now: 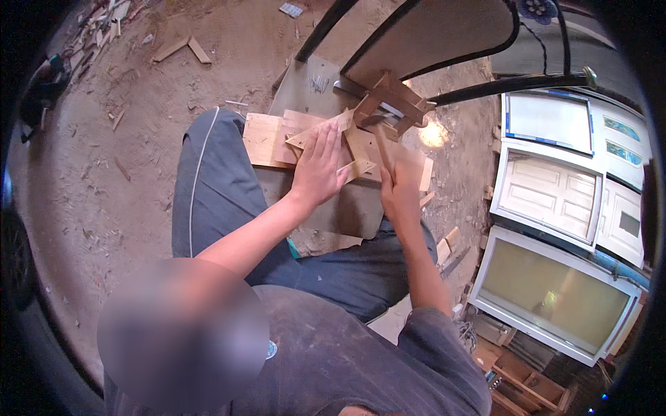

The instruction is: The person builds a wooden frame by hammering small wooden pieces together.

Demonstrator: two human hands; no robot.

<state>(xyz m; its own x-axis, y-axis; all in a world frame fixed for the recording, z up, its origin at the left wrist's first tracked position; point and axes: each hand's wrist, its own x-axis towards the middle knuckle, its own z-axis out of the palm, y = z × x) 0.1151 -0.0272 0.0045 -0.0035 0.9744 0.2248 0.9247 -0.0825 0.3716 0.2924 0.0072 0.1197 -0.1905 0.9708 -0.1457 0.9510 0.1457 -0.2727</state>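
My left hand (pixel 319 163) lies flat, fingers stretched together, pressing on a triangular frame of thin wooden strips (pixel 361 168). Beneath the frame a pale wooden board (pixel 263 142) spans crosswise in front of my knees. My right hand (pixel 402 184), a little blurred, is wrapped round the wooden handle of a hammer (pixel 385 151), to the right of the frame. The hammer's head end is hard to make out against a small box-like wooden piece (pixel 395 100) just beyond. Several loose nails (pixel 318 84) lie on a grey panel (pixel 300 87) past the board.
A black-framed chair-like thing (pixel 444 35) stands at the far side. On the right are white-framed panels (pixel 548 184) and a glazed frame (pixel 555 284). Wood scraps (pixel 184 50) litter the dirt floor (pixel 111 180). A dark wheel (pixel 15 253) shows at the left edge.
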